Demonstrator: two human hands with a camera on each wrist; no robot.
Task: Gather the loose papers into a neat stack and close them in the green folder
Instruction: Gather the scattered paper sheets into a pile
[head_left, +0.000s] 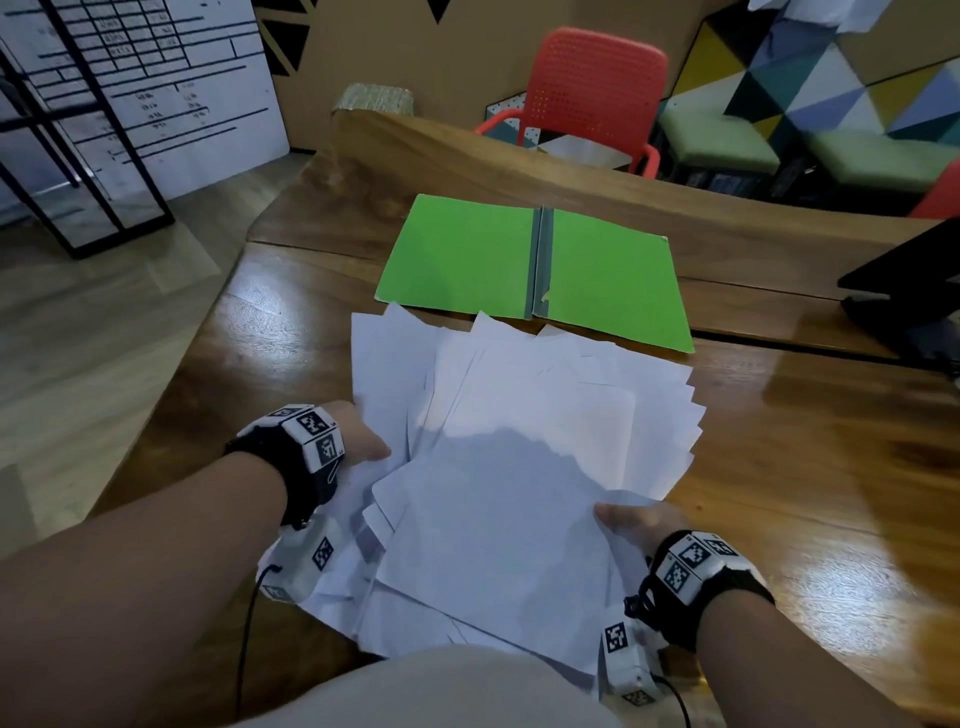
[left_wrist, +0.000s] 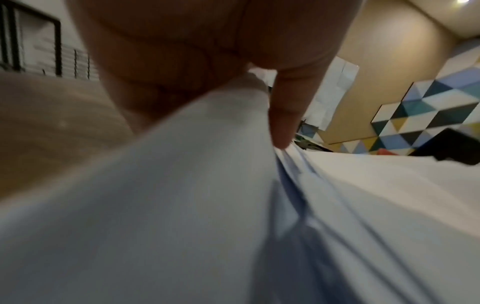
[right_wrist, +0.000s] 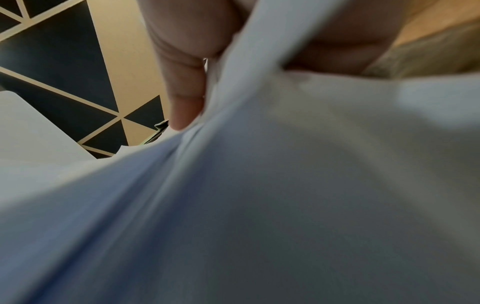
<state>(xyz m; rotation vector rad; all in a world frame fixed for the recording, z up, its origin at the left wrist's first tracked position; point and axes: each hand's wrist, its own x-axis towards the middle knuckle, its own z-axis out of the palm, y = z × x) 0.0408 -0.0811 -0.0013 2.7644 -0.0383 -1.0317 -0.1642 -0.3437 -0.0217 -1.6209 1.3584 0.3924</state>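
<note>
Two bare forearms reaching forward from the near edge, each wrist strapped in a black band with white marker-printed blocks. Left hand (head_left: 363, 439) set at the left edge of the loose papers (head_left: 519, 467), wrist level, thumb on top of the sheets; in the left wrist view, thumb pressed down on the top sheets (left_wrist: 363, 205) with the palm (left_wrist: 182, 51) above and a bent sheet running under it, so gripping the left edge of the pile. Fingers underneath hidden.

Between the hands: white, thin, unprinted sheets, fanned and skewed, corners sticking out on the far and right sides, some edges overhanging toward the body. Smooth matte surface, partly in shadow.

Beyond the hands: green folder (head_left: 535, 260), lying open and flat, two rectangular card leaves joined by a grey spine, its near edge touching or just overlapped by the far corners of the papers. Glossy brown wooden table (head_left: 831, 467) below all of it, with bright reflections.

Right hand (head_left: 636, 522) at the near right corner of the pile, thumb lying on the top sheet; in the right wrist view, thumb (right_wrist: 187, 92) on one side of a bunched fold of paper (right_wrist: 285, 185) and palm on the other, so pinching the sheets.

Further right, beyond the right hand: dark laptop-like object (head_left: 909, 280), only partly in view. Far side of the table: red perforated plastic chair (head_left: 592, 93).
</note>
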